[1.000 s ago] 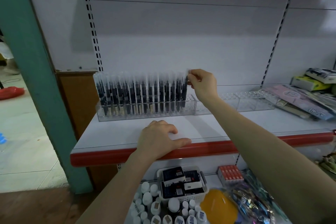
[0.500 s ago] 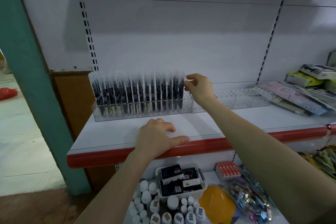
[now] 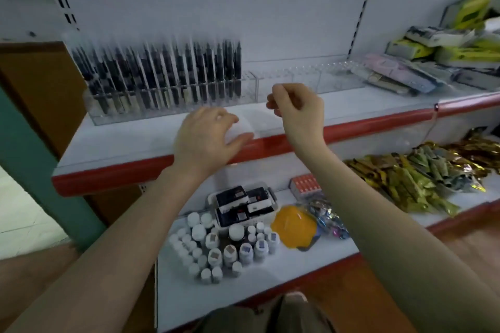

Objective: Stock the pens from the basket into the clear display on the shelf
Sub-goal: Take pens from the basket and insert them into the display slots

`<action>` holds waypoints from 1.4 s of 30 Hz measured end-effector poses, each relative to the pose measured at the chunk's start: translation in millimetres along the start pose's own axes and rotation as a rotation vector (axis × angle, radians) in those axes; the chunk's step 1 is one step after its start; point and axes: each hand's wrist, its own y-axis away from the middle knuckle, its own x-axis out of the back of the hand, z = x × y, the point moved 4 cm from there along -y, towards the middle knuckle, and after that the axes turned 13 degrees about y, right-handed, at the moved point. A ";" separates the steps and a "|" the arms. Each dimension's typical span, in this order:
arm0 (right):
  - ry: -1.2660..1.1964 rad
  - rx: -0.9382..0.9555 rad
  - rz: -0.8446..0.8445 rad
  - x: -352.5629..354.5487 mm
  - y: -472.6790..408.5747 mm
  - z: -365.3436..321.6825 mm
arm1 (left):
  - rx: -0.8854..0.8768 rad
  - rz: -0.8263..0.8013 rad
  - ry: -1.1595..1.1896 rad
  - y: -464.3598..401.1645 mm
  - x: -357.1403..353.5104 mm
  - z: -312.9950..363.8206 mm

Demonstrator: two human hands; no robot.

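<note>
Dark pens (image 3: 167, 76) stand upright in rows in the left section of the clear display (image 3: 173, 112) at the back of the white, red-edged shelf (image 3: 130, 140). The display's right section (image 3: 305, 81) holds no pens. My left hand (image 3: 205, 140) rests palm down on the shelf's front edge, fingers spread. My right hand (image 3: 300, 108) hovers in front of the display, just right of the pens, with loosely curled fingers and nothing in it. On the lower shelf a white basket (image 3: 270, 192) holds black and white boxes.
Packaged stationery (image 3: 405, 73) lies at the shelf's right end. The lower shelf carries white-capped bottles (image 3: 216, 249), a yellow object (image 3: 295, 227), red boxes (image 3: 305, 184) and gold packets (image 3: 422, 176). A green pillar (image 3: 32, 157) stands at the left.
My right hand has let go of the pen at the row's right end and drawn back down toward me. The view has tilted downward. My left hand stays on the shelf edge.
</note>
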 end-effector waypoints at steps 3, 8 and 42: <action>-0.047 -0.019 0.084 21.6 42.7 25.2 | -0.183 0.269 0.219 36.9 -6.1 20.4; -0.043 -0.161 0.161 37.9 121.4 112.9 | -0.088 0.020 0.505 121.6 -81.9 51.7; 1.013 -0.687 -1.185 -80.7 392.7 516.6 | 1.598 -0.719 0.418 461.8 -487.2 -13.2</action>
